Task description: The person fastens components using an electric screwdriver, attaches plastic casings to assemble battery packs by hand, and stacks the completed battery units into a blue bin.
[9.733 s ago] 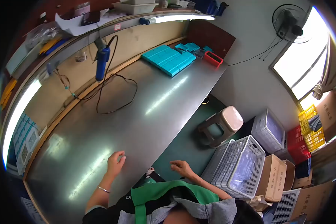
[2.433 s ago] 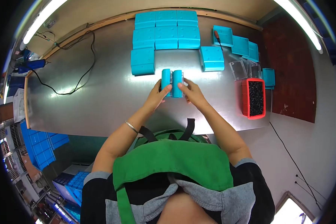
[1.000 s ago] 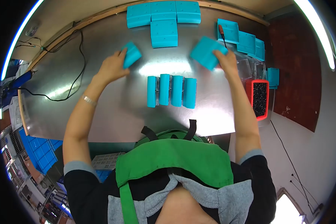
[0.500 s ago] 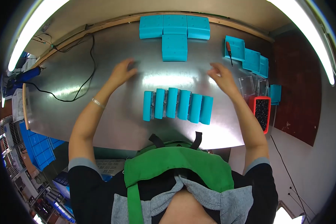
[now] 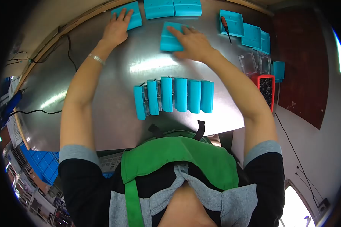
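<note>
My left hand (image 5: 116,30) lies with spread fingers over a turquoise box (image 5: 135,19) at the back left of the metal table (image 5: 106,130). Over another turquoise box (image 5: 166,42), nearer the middle, is my right hand (image 5: 193,42), its fingers also apart. Two more turquoise boxes (image 5: 158,9) (image 5: 187,7) sit side by side at the back edge. In front of me several turquoise boxes (image 5: 166,94) stand on edge in a row, with clear plastic parts showing between some of them.
At the back right lie open turquoise trays (image 5: 251,35), with a red-handled screwdriver (image 5: 225,24) on one. Clear plastic cases (image 5: 248,63) and a red bin of small black parts (image 5: 266,89) are nearer. A black cable (image 5: 38,111) runs along the left.
Both hands have moved away from me onto turquoise boxes at the back. The left-hand box of the back row is now tilted and apart from the other two.
</note>
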A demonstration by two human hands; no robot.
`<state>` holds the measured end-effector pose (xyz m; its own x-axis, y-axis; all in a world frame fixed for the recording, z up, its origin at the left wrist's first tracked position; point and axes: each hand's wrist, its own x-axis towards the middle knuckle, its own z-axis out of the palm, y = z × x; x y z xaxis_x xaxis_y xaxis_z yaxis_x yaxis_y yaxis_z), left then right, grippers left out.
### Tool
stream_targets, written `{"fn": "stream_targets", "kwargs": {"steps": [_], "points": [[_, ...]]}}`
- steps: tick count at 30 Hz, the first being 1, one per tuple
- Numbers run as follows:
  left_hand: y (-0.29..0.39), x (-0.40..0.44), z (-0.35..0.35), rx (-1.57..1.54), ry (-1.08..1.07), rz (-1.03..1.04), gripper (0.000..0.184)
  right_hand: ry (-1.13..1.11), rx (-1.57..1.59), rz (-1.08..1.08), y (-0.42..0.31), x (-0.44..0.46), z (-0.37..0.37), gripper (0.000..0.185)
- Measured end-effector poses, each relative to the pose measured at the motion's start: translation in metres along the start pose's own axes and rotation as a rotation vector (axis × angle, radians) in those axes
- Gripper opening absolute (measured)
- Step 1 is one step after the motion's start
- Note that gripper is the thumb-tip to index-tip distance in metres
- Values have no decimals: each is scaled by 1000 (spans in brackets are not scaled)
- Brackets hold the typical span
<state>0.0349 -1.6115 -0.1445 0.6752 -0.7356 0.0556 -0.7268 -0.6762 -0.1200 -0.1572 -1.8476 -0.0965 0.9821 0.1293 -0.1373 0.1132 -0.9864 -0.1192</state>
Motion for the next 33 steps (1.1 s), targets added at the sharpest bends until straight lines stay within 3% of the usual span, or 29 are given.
{"fn": "stream_targets", "kwargs": {"steps": [4,7,10,12,13,14,16,17,19,21,26,33], "points": [[-20,-84,-43,-134,-123,123,84,-168,488,220,50,-96,-14,84],[-16,-153,-84,-254,-340,-38,85,-343,1016,557,73,-167,-17,93],[7,-196,-121,-508,-637,-324,82,-281,1187,604,62,-217,-3,94],[19,-219,-117,-787,-655,-438,81,-305,1250,530,39,-224,0,93],[26,-239,-81,-966,-571,-446,81,-240,1302,554,24,-224,8,92],[32,-254,-59,-1144,-482,-451,81,-189,1299,557,9,-217,5,92],[76,-251,-63,-1172,-361,-505,84,-5,1257,518,7,-211,33,93],[96,-246,-68,-1187,-299,-531,86,-17,1161,535,5,-211,31,94],[106,-241,-82,-1257,-336,-585,89,-52,968,552,-5,-208,28,96],[108,-241,-89,-1304,-387,-655,93,6,1005,524,-8,-206,26,94],[101,-281,-88,-1318,-228,-581,90,-31,1024,457,-28,-205,37,88],[16,-384,-87,-1254,-263,-825,88,-65,917,356,-144,-157,51,94]]}}
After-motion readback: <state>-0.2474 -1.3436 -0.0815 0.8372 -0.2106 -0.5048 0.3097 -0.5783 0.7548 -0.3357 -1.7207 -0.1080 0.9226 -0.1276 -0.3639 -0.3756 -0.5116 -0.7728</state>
